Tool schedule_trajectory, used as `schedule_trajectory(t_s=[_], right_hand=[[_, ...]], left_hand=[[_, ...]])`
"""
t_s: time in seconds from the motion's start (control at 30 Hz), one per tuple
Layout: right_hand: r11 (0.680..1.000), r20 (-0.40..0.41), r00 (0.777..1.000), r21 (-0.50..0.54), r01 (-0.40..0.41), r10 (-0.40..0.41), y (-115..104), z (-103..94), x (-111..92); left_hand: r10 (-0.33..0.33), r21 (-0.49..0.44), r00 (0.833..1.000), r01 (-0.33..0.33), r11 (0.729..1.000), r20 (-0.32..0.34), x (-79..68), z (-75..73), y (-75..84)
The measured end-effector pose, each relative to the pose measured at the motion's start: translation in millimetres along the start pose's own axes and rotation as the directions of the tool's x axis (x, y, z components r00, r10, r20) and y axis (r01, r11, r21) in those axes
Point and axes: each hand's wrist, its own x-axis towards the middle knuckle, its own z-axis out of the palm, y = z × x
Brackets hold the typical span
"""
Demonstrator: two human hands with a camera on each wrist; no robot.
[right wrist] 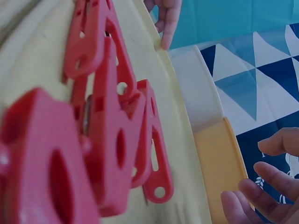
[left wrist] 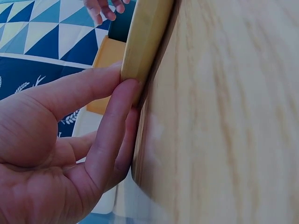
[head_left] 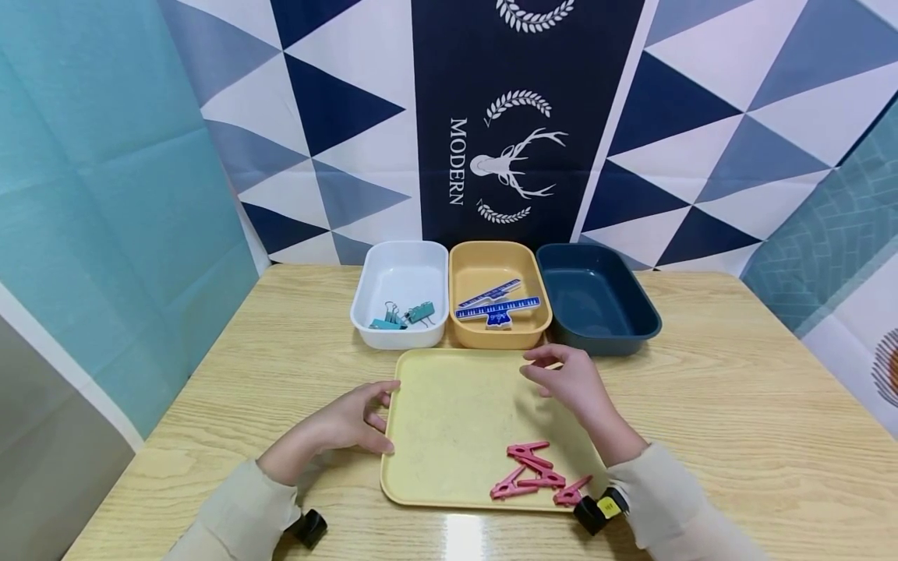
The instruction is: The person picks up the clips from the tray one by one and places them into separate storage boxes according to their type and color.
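Observation:
A yellow tray [head_left: 456, 421] lies on the table, with several pink clothespins [head_left: 536, 475] near its lower right corner. My left hand [head_left: 358, 421] touches the tray's left edge, thumb and fingers spread along the rim; the left wrist view shows the fingertips against the tray wall [left wrist: 145, 42]. Over the tray's upper right part hovers my right hand [head_left: 564, 378], fingers loosely bent and nothing between them. From the right wrist view, the clothespins [right wrist: 110, 121] fill the near side, while the right hand [right wrist: 271, 182] appears at the right, apart from them.
Behind the tray stand a white bin [head_left: 400, 273] with several teal binder clips [head_left: 421, 312], a yellow-orange bin [head_left: 494, 265] with two blue ruler clips [head_left: 498, 309], and a dark blue bin [head_left: 589, 288]. A patterned cloth [head_left: 351, 93] hangs behind the table.

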Motion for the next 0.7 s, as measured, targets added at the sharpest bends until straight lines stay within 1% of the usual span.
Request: schedule_trajectory(t_s=[0.17,0.4,0.53,0.7], right_hand=[[1.0,-0.002,1.0,-0.016,-0.002,0.002,2,1.0,-4],[0.998,0.006,0.999,-0.055,0.041,-0.041,8,5.0,-10],[0.999,0.026,1.0,-0.046,0.016,-0.015,11,8.7,-15],[1.0,0.055,0.998,-0.027,-0.004,0.006,12,11.8,-21]], left_hand=[[0.002,-0.002,1.0,-0.002,1.0,0.0,0.2,-0.4,-0.8],[0.007,-0.012,1.0,-0.007,1.0,0.007,-0.3,-0.9,-1.6],[0.013,-0.01,1.0,-0.013,1.0,0.009,-0.3,-1.0,-2.1],[0.003,-0.011,1.0,-0.003,1.0,0.005,0.5,-1.1,-1.5]])
